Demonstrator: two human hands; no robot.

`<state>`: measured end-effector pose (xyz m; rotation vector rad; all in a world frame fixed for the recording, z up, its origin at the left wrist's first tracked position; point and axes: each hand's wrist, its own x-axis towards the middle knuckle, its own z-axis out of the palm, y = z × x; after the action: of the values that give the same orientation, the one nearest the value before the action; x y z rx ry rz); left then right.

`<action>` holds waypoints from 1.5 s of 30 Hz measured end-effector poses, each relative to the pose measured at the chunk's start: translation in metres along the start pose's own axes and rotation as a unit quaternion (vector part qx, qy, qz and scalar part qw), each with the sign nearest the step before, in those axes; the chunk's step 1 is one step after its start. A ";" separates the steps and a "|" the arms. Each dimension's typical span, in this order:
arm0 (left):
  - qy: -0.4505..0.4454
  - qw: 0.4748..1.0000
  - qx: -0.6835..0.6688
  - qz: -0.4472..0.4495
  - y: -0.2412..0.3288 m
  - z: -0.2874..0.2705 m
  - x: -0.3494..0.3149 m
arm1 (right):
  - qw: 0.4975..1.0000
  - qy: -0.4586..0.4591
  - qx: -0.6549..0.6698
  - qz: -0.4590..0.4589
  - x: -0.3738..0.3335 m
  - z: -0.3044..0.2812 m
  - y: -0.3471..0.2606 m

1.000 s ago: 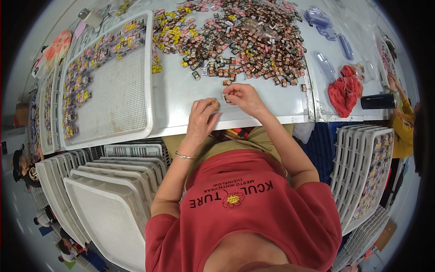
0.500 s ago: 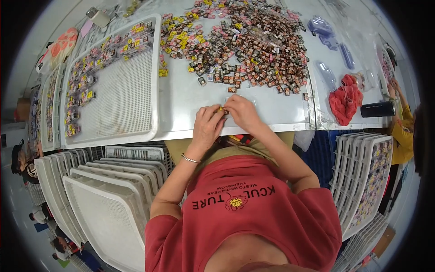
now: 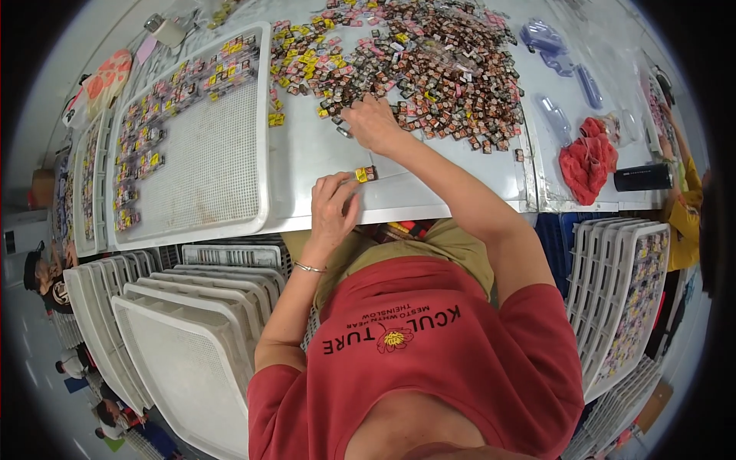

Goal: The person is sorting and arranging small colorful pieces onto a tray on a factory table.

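Observation:
A short row of small printed blocks, one yellow [image 3: 360, 175] and one dark [image 3: 371, 172], lies on the table near its front edge. Beside the yellow block is my left hand [image 3: 331, 207], its index fingertip at the block's edge and its thumb held apart. My right hand [image 3: 372, 125] reaches to the near left side of a big heap of small printed blocks [image 3: 460, 84]. Its fingers are bent together over the heap's edge, and what they pinch, if anything, is hidden. A dark block [image 3: 343, 130] lies by the fingertips.
At left a white mesh tray [image 3: 207, 153] holds rows of clear-wrapped blocks along its far and left sides. At right lie a red cloth [image 3: 586, 162], a black cylinder [image 3: 642, 178] and clear plastic pieces [image 3: 553, 119]. White trays [image 3: 176, 360] stand stacked below the table.
My right hand has left my left hand and moved forward to the heap. My left hand has shifted slightly left and loosened, leaving the yellow and dark blocks in plain sight on the table.

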<state>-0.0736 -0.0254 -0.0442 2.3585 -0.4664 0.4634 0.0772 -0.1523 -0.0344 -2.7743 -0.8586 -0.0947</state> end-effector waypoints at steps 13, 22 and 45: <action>-0.038 0.997 0.068 0.025 0.016 0.010 0.009 | 0.977 0.102 0.185 -0.029 -0.018 -0.009 0.007; -0.031 0.995 0.086 0.033 0.014 0.015 0.006 | 0.952 0.134 0.269 0.051 -0.101 0.000 -0.008; -0.043 0.995 0.085 0.023 0.020 0.013 0.008 | 0.967 0.215 0.134 0.025 -0.010 -0.014 0.088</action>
<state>-0.0731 -0.0502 -0.0389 2.5435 -0.5417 0.4396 0.1191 -0.2317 -0.0404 -2.3859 -0.6338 -0.5115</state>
